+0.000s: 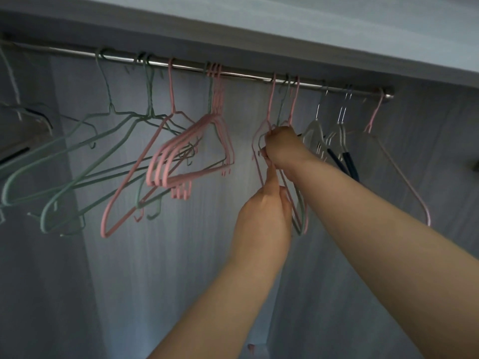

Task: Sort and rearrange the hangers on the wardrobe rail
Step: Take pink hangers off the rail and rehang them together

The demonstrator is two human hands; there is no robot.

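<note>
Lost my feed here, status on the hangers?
Both hands on the mixed pink-green bunch: right hand up top, left hand below. Bunch hooked on rail. Nothing blocking.

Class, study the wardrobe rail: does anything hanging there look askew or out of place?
Yes. Left of centre, green hangers and a pink hanger hang tilted and tangled, colours mixed. Both hands, left hand and right hand, grip a mixed pink-and-green bunch on the rail.

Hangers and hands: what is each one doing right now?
Rail: fixed, carrying hangers.
Green hangers: hanging, tangled.
Pink bunch: hanging together.
Mixed trio: hooked on, gripped.
Right hand: closed on trio.
Left hand: pinching its wire.
Far pink hanger: hanging alone.
</note>
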